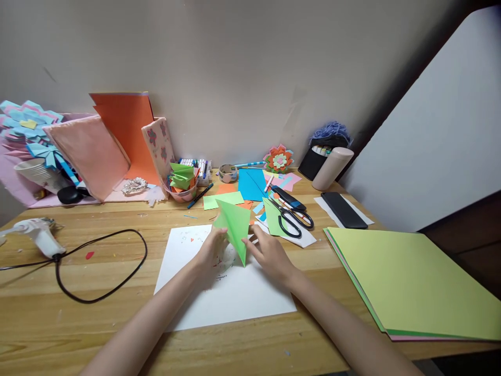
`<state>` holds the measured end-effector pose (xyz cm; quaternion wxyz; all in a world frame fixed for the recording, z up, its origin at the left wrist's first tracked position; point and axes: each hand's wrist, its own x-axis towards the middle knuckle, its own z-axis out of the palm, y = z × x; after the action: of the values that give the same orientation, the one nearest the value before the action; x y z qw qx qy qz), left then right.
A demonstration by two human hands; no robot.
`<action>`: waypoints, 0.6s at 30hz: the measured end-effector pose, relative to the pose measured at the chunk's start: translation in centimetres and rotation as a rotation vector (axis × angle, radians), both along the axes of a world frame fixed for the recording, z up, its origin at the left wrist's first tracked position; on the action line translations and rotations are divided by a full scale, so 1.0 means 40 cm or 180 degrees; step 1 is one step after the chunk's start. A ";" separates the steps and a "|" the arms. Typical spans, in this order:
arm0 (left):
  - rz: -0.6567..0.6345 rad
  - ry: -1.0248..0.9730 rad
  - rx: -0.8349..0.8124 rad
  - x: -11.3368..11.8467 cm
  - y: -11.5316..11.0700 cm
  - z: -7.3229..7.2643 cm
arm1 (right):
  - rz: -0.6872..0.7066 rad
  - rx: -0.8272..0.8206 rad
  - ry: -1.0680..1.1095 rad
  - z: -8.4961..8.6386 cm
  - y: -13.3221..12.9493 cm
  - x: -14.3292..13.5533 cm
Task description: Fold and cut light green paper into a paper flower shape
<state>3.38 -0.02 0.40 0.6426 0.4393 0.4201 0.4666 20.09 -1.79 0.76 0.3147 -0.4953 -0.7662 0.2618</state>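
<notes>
A light green sheet of paper [235, 224], creased along a diagonal, stands tilted between my two hands. My left hand [213, 245] grips its left edge, thumb in front and the other fingers partly hidden behind. On the other side my right hand [270, 250] pinches the lower right edge between thumb and index finger. Below them a white sheet of paper [230, 308] with small marks and specks lies on the wooden table. Black-handled scissors [291, 219] rest just beyond my right hand, on paper scraps.
A glue gun [41, 237] and its looped black cable [144, 256] lie at left. Stacked coloured sheets [415, 282] and a black phone [344, 210] are at right. Along the wall stand a pink organizer [88, 156], a basket of folded paper [182, 190], a tape roll [228, 173] and a paper flower [278, 158].
</notes>
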 end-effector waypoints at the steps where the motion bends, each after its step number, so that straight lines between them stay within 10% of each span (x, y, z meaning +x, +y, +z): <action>1: -0.0050 -0.0103 -0.0096 -0.001 0.002 -0.007 | -0.0090 -0.0059 0.0143 -0.004 0.004 0.001; 6: 0.0464 0.0412 -0.0274 -0.043 0.025 -0.033 | -0.0403 -0.0496 0.0925 -0.018 0.024 0.013; 11: 0.0534 0.2309 0.1761 -0.116 0.014 -0.018 | -0.0435 -0.1093 0.1466 -0.029 0.031 0.013; 18: -0.1570 0.3385 0.2383 -0.111 -0.067 0.010 | -0.0314 -0.1646 0.1883 -0.043 0.015 0.000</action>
<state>-1.07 -2.71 0.80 0.2420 0.8829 0.3766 0.1419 20.08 -1.18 -0.97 0.3989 -0.4977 -0.5265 0.5621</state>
